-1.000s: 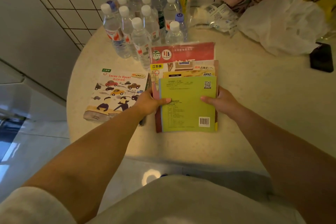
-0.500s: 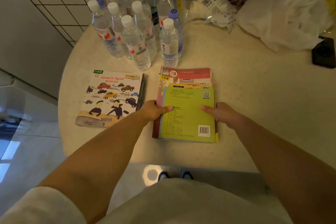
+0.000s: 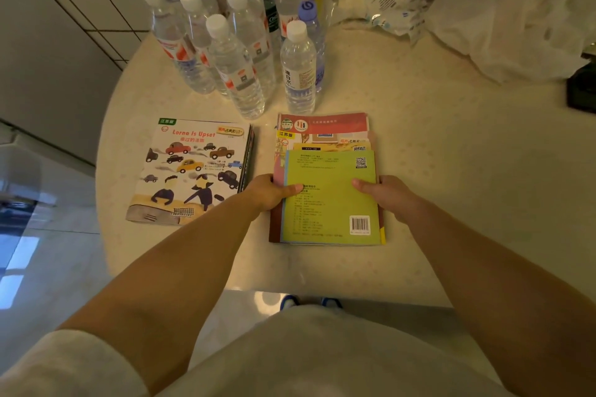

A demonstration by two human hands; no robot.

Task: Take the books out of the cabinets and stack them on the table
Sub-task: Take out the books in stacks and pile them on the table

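Note:
A stack of several thin books lies flat on the round cream table [image 3: 451, 151], topped by a green book [image 3: 332, 203] with a barcode; a red-covered book [image 3: 322, 124] sticks out at its far end. My left hand [image 3: 274, 192] grips the stack's left edge, thumb on the green cover. My right hand [image 3: 383, 193] grips the right edge the same way. A second pile topped by a white picture book with cars [image 3: 190, 171] lies to the left, apart from the stack.
Several water bottles [image 3: 238, 51] stand close behind the books. Crumpled plastic wrap [image 3: 387, 3] and a white bag [image 3: 509, 19] fill the back right. A black object [image 3: 582, 90] sits at the right edge. A tiled wall rises behind; floor shows left.
The stack came down and toward me onto the table, away from the bottles. Both hands keep their hold on its sides. The view tilted down.

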